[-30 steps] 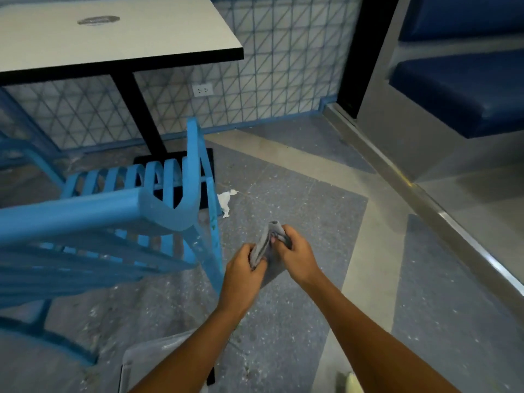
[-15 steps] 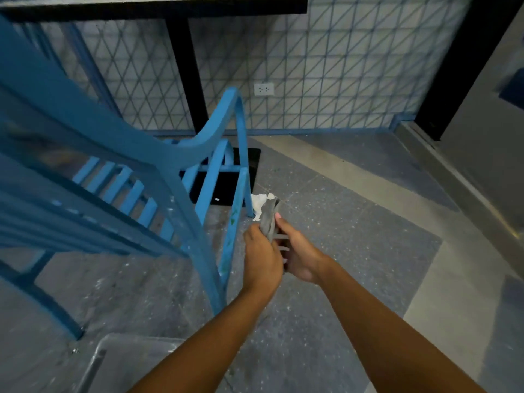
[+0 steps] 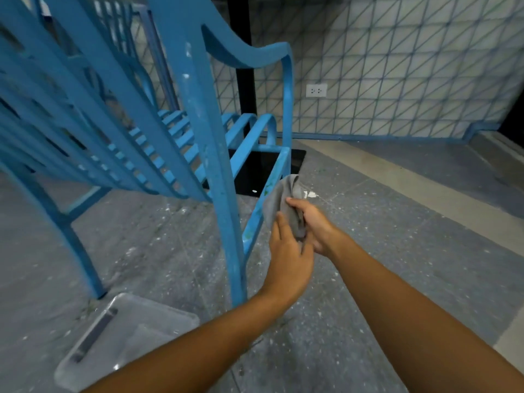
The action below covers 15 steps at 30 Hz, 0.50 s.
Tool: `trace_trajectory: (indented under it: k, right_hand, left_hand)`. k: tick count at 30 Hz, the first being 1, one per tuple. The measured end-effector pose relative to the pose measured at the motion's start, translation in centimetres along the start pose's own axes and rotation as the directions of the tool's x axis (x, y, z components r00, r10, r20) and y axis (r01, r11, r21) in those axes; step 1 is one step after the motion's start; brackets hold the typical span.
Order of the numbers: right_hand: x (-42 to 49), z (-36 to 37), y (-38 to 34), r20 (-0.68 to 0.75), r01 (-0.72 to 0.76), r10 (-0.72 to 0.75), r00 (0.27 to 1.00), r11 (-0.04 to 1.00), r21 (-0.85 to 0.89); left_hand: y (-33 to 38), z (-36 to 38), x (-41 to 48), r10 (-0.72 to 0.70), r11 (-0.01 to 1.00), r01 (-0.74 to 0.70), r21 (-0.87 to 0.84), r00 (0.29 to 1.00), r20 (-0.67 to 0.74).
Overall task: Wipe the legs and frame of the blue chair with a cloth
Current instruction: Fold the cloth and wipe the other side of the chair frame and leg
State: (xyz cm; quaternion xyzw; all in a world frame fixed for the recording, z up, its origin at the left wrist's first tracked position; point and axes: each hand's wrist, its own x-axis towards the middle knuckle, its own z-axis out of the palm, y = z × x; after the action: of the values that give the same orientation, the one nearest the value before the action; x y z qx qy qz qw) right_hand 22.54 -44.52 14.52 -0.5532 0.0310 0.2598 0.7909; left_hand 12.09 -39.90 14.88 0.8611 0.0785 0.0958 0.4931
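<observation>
Both hands have come in closer to the chair than they were a moment ago, and the cloth now reaches the slanted brace where before it was held out in the open. Nearest to me, by the person's left forearm, a clear plastic tray (image 3: 127,336) sits on the speckled floor (image 3: 397,251), kept within reach, I would guess, for rinsing or setting things down. Just beyond it, the left hand (image 3: 289,251) lies flat and mostly open, fingers stretched along the underside of the grey cloth (image 3: 279,199), pressing rather than gripping. The right hand (image 3: 312,222) is curled around the bunched lower part of the cloth and has the firmer hold; the two together look to be folding or squaring it into a pad so a clean face meets the metal. The cloth's upper edge stands just beside the angled lower bar of the blue chair (image 3: 198,114), perhaps touching it, though motion blur makes that hard to say. That bar is scuffed and greenish in spots, a sensible place to start. The upright leg in front of it is flecked with pale specks and appears unwiped. Farther back, a black desk post (image 3: 243,66) rises behind the chair, and a tiled wall (image 3: 397,66) with a white socket (image 3: 316,90) closes the room.
</observation>
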Motion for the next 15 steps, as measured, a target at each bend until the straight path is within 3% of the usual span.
trace_trajectory:
  k: [3,6,9,11,15]
  right_hand:
    - [0.5,0.7,0.4,0.000,0.117,-0.117,0.993,0.993,-0.012]
    - [1.0,0.9,0.5,0.007,0.179,-0.179,0.984,0.982,-0.062]
    - [1.6,1.1,0.4,-0.030,0.245,-0.250,0.968,0.962,-0.122]
    - [2.2,1.1,0.6,-0.046,0.285,-0.296,0.954,0.944,-0.168]
    - [3.6,0.5,1.0,-0.093,0.379,-0.408,0.908,0.897,-0.226]
  left_hand:
    - [-3.7,-0.5,-4.4,0.045,0.997,-0.051,-0.059,0.995,-0.093]
    - [-7.6,-1.2,-7.9,-0.113,0.986,0.076,-0.146,0.959,-0.262]
    - [-9.9,-2.4,-7.8,-0.243,0.970,0.210,-0.125,0.885,-0.397]
    - [-10.4,-3.6,-6.2,-0.275,0.961,0.247,-0.121,0.877,-0.395]
    - [-10.8,-4.9,-3.3,-0.182,0.979,0.144,-0.142,0.934,-0.307]
